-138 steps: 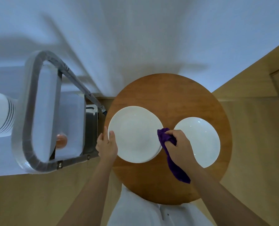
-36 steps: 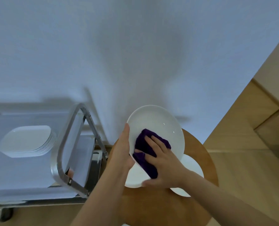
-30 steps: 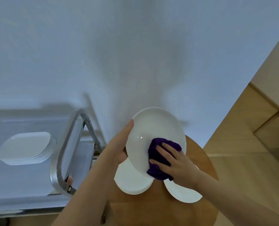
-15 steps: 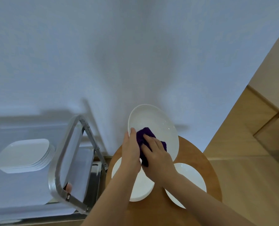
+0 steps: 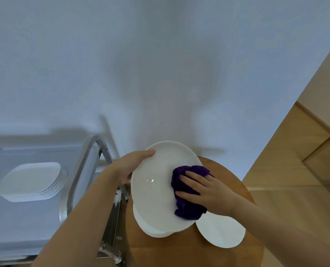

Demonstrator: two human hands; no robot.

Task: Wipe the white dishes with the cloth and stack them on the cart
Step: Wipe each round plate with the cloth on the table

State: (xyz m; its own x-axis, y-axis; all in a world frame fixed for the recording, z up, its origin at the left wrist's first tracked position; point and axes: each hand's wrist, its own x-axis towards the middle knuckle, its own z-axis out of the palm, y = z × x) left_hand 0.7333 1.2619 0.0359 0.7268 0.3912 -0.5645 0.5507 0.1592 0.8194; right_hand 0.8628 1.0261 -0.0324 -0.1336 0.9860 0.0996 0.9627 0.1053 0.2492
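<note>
White plate [image 5: 156,182], tilted above the round wooden desk [image 5: 235,182], is gripped at its left rim by the left hand [image 5: 133,166], thumb on its upper edge. Straight fingers [image 5: 189,175] of the right hand [image 5: 210,191] press the purple cloth [image 5: 187,209] against its face. More plates [image 5: 221,231] lie beneath it. Left, the cart [image 5: 25,218] carries a white stack [image 5: 32,181].

Premises appear to be a dining or catering room: steel service cart [image 5: 77,180] carrying stacked white dishes [image 5: 32,182], round wooden table [image 5: 227,253], pale wall [image 5: 160,64], wood flooring [image 5: 295,180].
</note>
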